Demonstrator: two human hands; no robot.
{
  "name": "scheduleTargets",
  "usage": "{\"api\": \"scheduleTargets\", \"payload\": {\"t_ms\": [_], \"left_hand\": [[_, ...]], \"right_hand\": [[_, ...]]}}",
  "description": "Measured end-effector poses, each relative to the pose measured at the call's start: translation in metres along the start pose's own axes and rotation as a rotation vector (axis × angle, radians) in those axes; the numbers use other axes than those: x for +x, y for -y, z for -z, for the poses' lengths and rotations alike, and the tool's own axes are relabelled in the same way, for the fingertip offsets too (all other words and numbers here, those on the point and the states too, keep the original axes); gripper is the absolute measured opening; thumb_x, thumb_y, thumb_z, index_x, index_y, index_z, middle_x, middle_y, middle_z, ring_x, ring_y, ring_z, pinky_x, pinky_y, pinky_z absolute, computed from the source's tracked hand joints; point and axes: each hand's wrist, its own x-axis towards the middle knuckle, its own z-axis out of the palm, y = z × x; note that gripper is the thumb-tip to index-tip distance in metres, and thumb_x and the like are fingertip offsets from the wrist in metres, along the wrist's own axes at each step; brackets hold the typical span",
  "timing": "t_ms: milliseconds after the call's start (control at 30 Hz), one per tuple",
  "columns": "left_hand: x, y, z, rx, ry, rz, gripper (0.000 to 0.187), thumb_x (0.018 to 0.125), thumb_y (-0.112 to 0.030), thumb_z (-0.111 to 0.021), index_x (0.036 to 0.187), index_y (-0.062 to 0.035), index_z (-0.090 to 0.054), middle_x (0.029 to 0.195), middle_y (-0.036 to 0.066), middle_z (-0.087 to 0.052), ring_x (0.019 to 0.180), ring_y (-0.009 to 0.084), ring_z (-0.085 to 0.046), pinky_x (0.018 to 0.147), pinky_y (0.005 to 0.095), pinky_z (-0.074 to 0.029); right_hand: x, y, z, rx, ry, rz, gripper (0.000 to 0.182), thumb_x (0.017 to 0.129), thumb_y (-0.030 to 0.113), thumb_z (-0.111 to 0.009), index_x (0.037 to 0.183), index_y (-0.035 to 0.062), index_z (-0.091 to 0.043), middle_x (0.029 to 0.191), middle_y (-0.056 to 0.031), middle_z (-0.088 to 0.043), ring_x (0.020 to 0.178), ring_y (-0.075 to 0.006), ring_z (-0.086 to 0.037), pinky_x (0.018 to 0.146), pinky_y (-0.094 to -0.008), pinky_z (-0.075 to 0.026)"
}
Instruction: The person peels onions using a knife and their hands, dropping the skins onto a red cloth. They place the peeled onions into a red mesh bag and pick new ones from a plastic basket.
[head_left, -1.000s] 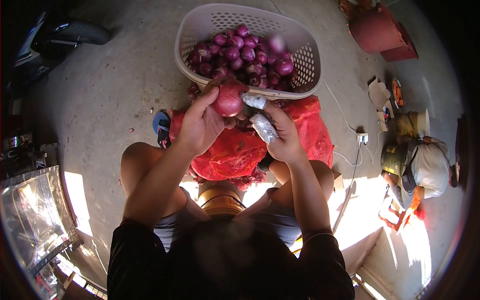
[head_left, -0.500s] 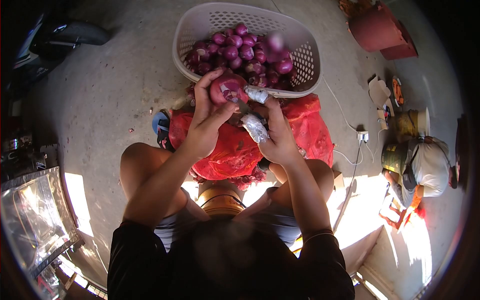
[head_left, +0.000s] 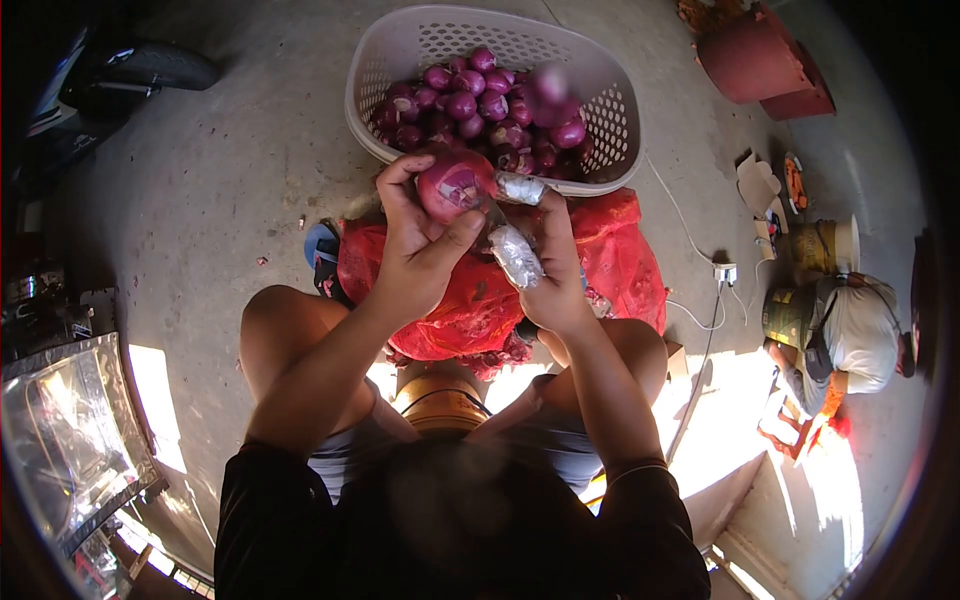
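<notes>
A large purple onion [head_left: 452,188] is gripped by my left hand [head_left: 415,235], its fingers behind and the thumb along the lower edge. My right hand [head_left: 550,265] is closed beside the onion, with silvery wrapping around its thumb and forefinger. The wrapped forefinger meets the onion's right side. What my right hand grips is too small and hidden to make out. Beyond both hands, a pale perforated basket [head_left: 618,85] holds several purple onions [head_left: 462,105]. Below them lies red mesh sacking [head_left: 625,255].
A yellow bucket [head_left: 440,400] stands between my knees. At the right, another person [head_left: 860,330] bends over near a power plug [head_left: 725,271] and cables. Red containers [head_left: 755,55] are at the upper right, a black wheel [head_left: 165,65] at the upper left.
My left hand has shifted slightly down, and the onion has turned a little in its fingers. The wrapped fingers of my right hand have moved slightly right.
</notes>
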Motion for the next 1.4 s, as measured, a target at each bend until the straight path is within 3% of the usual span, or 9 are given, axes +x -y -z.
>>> {"api": "scheduleTargets", "payload": {"t_ms": [67,167,467,867,1167,1267,1400], "left_hand": [[0.002,0.003,0.004,0.061,0.017,-0.079,0.056,0.081,0.007,-0.056,0.121,-0.0100,-0.022,0.123,0.011,-0.033,0.112,0.0180,-0.042,0.094,0.0323,-0.039],[0.003,0.004,0.006,-0.010,0.038,-0.077,0.056,0.079,0.008,-0.057,0.120,-0.0095,-0.023,0.125,0.011,-0.029,0.112,0.0188,-0.042,0.095,0.0323,-0.038],[0.004,0.004,0.005,0.120,0.084,-0.168,0.057,0.077,0.010,-0.059,0.118,-0.0091,-0.025,0.126,0.011,-0.028,0.114,0.0200,-0.042,0.093,0.0316,-0.040],[0.002,0.000,0.003,0.032,0.081,-0.090,0.057,0.076,0.009,-0.060,0.119,-0.0085,-0.026,0.122,0.010,-0.032,0.113,0.0191,-0.043,0.094,0.0313,-0.040],[-0.001,-0.006,-0.001,-0.007,0.092,-0.014,0.059,0.076,0.009,-0.059,0.123,-0.0055,-0.027,0.119,0.010,-0.038,0.112,0.0177,-0.043,0.095,0.0309,-0.037],[-0.002,-0.007,0.007,-0.022,0.103,0.110,0.057,0.077,0.006,-0.051,0.127,-0.0065,-0.026,0.129,0.015,-0.034,0.115,0.0276,-0.044,0.091,0.0440,-0.045],[0.000,-0.014,0.004,-0.087,0.062,0.194,0.059,0.072,0.003,-0.050,0.126,-0.0050,-0.029,0.126,0.015,-0.038,0.114,0.0284,-0.045,0.089,0.0422,-0.046]], "right_hand": [[-0.001,0.002,0.004,0.126,0.033,-0.088,0.047,0.085,0.001,-0.053,0.127,0.0035,-0.030,0.097,-0.0095,-0.056,0.089,-0.0115,-0.052,0.080,-0.0245,-0.039],[-0.001,0.000,0.008,-0.026,0.084,-0.118,0.049,0.085,0.000,-0.053,0.127,0.0040,-0.029,0.095,-0.0085,-0.055,0.087,-0.0117,-0.051,0.078,-0.0237,-0.039],[0.003,-0.001,0.007,-0.028,0.045,-0.016,0.042,0.083,-0.003,-0.054,0.121,0.0022,-0.039,0.103,-0.0115,-0.058,0.095,-0.0139,-0.054,0.084,-0.0268,-0.041],[0.004,0.004,0.011,-0.061,-0.028,0.034,0.039,0.085,-0.004,-0.050,0.123,0.0008,-0.040,0.103,-0.0083,-0.058,0.093,-0.0124,-0.054,0.084,-0.0250,-0.041],[0.008,0.003,0.026,0.040,-0.131,-0.002,0.042,0.084,-0.009,-0.045,0.124,0.0013,-0.037,0.116,-0.0088,-0.051,0.099,-0.0147,-0.053,0.085,-0.0273,-0.043],[0.008,0.004,0.030,0.047,-0.140,-0.012,0.041,0.084,-0.008,-0.046,0.123,0.0014,-0.037,0.114,-0.0081,-0.051,0.098,-0.0139,-0.053,0.083,-0.0263,-0.043],[0.010,0.009,0.028,0.025,-0.171,0.006,0.036,0.086,-0.004,-0.048,0.121,0.0015,-0.039,0.108,-0.0072,-0.053,0.094,-0.0124,-0.054,0.081,-0.0250,-0.043]]}}
